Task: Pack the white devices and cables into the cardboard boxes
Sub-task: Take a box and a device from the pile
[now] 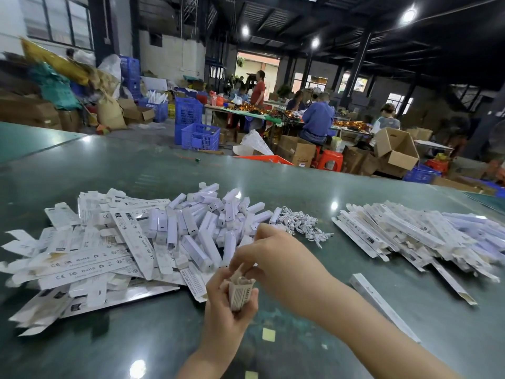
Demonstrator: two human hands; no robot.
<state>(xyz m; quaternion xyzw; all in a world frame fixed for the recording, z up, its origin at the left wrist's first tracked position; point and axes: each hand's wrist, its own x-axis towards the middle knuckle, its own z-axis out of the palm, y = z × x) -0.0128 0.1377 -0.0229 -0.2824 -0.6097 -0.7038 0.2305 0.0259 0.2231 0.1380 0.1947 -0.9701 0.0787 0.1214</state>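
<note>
A slim printed carton (240, 294) is being gripped by the left hand (229, 310) while its open top is being pinched by the right hand (270, 258); flap closure seems next.

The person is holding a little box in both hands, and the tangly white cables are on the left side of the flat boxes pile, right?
Not quite. The head view shows the white cables lying to the right of the white devices, far from the flat boxes on the left. The left hand and right hand do hold a little box.
</note>
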